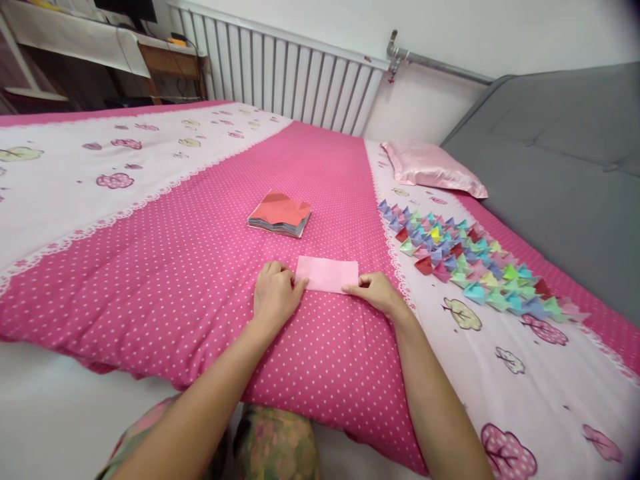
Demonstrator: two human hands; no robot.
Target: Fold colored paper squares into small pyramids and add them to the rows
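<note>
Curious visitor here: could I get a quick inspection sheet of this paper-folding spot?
Surface: pink dotted bedspread, lying flat.
Job's things: pink paper, a rectangle lying between the hands.
Clutter: stack of paper squares behind it; rows of coloured folded shapes to the right; pink pillow.
Hands: left hand and right hand, fingertips on the paper's two ends.
Cables: nothing seen on the bed.
Surroundings: white radiator, grey sofa.

Both hands [325,293] press folded pink paper [327,274] on bedspread [200,267].
</note>
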